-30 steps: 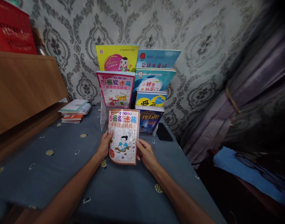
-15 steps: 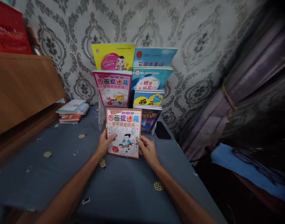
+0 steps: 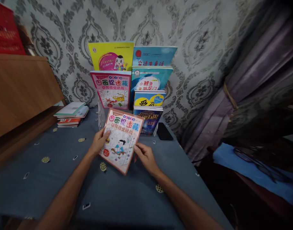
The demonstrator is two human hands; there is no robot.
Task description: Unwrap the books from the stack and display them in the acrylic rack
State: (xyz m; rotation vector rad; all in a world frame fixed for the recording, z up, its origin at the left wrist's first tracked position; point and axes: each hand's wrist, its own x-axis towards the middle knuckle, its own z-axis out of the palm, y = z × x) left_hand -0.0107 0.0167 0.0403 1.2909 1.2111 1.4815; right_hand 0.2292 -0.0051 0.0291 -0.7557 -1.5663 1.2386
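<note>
A picture book (image 3: 121, 137) with a brown-orange border is held up above the table, tilted clockwise. My left hand (image 3: 100, 141) grips its left edge, thumb on the cover. On the opposite edge, my right hand (image 3: 145, 156) has thumb and fingers closed at the side. Just behind stands a tiered clear book rack (image 3: 101, 119). It bears a pink picture book (image 3: 114, 91), a yellow book (image 3: 110, 56), a light blue book (image 3: 154, 56), a teal book (image 3: 151, 78), a yellow-and-blue book (image 3: 148, 99) and a dark blue book (image 3: 148, 119), partly covered by the held book.
A black phone (image 3: 165, 131) lies right of the rack. A small stack of books (image 3: 71, 113) sits at the left, near a wooden cabinet (image 3: 19, 92) with a red box (image 3: 6, 30) on top. Patterned wall behind; a purple curtain (image 3: 214, 108) hangs at the right.
The held book has turned from nearly upright to tilted clockwise, its lower end swinging left. Both hands stay on it. The whole view has shifted slightly.
</note>
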